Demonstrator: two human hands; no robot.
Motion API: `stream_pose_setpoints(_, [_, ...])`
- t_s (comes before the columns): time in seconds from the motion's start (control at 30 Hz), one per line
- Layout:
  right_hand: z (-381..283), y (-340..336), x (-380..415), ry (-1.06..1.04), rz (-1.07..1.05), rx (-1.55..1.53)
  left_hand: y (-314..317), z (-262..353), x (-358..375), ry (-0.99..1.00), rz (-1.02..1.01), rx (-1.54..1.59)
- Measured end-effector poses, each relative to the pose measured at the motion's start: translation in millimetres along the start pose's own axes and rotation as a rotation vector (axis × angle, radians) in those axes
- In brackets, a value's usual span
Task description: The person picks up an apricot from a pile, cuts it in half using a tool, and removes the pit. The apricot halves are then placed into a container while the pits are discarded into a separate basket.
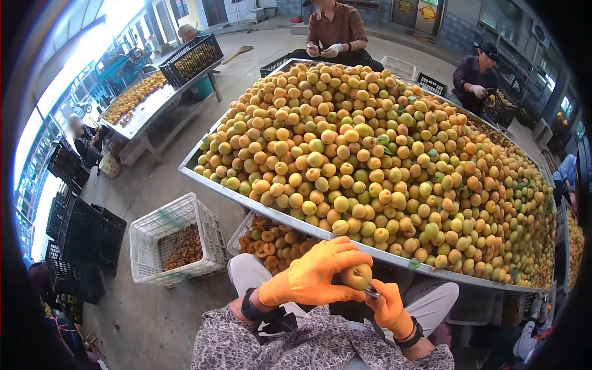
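Observation:
My left hand (317, 271), in an orange glove, is closed around a yellow-green apricot (356, 277). Also gloved in orange, my right hand (388, 306) grips a small knife (371, 292); its metal part touches the lower right of the fruit. Both hands are over my lap, just in front of the metal-edged table (296, 227). A large heap of whole apricots (370, 166) fills that table. Below its edge, by my left knee, a crate holds halved apricots (277, 242). The knife's handle is mostly hidden in my right fingers.
A white crate (209, 237) with brown pits (180, 248) stands on the floor at left. Black crates (83, 231) are stacked farther left. Co-workers sit around the heap, one in a brown shirt (336, 28) across from me. Another table (145, 117) with apricots is at back left.

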State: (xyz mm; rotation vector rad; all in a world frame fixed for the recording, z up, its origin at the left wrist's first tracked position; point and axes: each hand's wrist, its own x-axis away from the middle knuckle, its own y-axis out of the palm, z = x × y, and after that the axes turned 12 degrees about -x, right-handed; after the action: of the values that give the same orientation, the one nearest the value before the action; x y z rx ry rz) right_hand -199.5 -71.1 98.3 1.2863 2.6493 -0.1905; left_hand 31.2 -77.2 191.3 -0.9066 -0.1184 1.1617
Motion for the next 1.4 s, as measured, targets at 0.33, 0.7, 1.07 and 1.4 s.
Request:
stream_pose_setpoints(0.33, [-24, -11, 1, 0.375, 0.159, -0.064, 14, -82, 7, -0.221, 0.009, 0.075])
stream_pose_setpoints(0.7, [-33, -1, -43, 0.107, 0.029, 0.258, 87, -35, 27, -0.574, 0.059, 1.558])
stream_pose_setpoints(1.07, [-13, 9, -27, -0.189, -0.095, 0.571, 84, -19, 28, -0.389, -0.005, 0.477])
stream_pose_setpoints(1.4, [11, 46, -32, 0.182, 0.400, -0.507, 105, -34, 41, -0.109, 0.548, -0.057])
